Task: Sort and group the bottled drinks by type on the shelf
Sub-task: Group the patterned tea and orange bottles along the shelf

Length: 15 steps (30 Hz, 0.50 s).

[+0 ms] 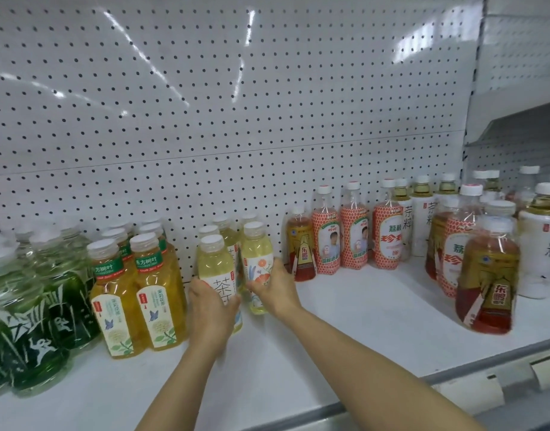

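Observation:
On the white shelf [345,321] stand bottled drinks in groups. My left hand [210,312] grips a pale yellow tea bottle with a white label [213,262] at the shelf's middle. My right hand [275,287] grips a second pale yellow tea bottle with an orange flower label [256,253] just to its right. More pale yellow bottles [225,231] stand behind these two. Left of them are amber tea bottles with green bands [146,293], and green bottles [34,306] fill the far left.
To the right stand pink-labelled bottles [353,234], a small red-gold bottle [300,247], white-labelled tea bottles [423,219] and a mixed cluster with a large red-gold bottle [488,275]. A pegboard wall [236,119] backs the shelf. Price-tag holders [485,387] line the front edge.

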Motion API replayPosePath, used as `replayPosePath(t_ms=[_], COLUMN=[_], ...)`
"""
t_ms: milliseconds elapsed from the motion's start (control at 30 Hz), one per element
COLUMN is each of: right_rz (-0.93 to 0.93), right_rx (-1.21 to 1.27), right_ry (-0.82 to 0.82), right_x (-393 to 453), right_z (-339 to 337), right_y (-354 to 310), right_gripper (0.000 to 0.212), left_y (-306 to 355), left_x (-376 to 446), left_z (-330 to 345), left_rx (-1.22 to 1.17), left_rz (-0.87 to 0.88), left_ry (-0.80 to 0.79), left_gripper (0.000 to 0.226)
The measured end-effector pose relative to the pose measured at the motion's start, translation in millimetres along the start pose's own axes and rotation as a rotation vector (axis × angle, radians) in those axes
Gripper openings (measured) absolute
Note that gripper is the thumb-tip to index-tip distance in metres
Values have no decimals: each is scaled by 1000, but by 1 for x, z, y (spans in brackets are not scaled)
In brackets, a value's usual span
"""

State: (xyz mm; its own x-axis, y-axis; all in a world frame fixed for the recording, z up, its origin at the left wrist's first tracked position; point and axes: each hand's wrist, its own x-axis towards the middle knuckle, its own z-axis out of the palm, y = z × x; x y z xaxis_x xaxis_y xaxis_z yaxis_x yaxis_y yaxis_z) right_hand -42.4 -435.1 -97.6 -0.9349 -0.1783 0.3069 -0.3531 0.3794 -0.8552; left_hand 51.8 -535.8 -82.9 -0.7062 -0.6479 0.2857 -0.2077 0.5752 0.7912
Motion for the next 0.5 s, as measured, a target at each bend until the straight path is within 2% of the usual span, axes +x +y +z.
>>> replayPosePath(t_ms=[167, 300, 400, 500], right_rz=[35, 40, -38, -181], right_rx=[-25, -166, -354, -532], right_ry=[0, 10, 59, 120], right_x=[0, -9, -25, -47], right_z=[5, -1, -22, -57], right_y=[-1, -5, -5, -1], right_gripper=[56, 57, 57, 58], left_y=[-8, -7, 0, 11], left_x=[4, 0, -13, -31], left_z=[1, -4, -11, -17], left_rx=[-16, -20, -8, 51], left_rz=[30, 50, 99, 272], left_ry=[-21, -26, 44, 178], left_gripper=[77, 82, 102, 110])
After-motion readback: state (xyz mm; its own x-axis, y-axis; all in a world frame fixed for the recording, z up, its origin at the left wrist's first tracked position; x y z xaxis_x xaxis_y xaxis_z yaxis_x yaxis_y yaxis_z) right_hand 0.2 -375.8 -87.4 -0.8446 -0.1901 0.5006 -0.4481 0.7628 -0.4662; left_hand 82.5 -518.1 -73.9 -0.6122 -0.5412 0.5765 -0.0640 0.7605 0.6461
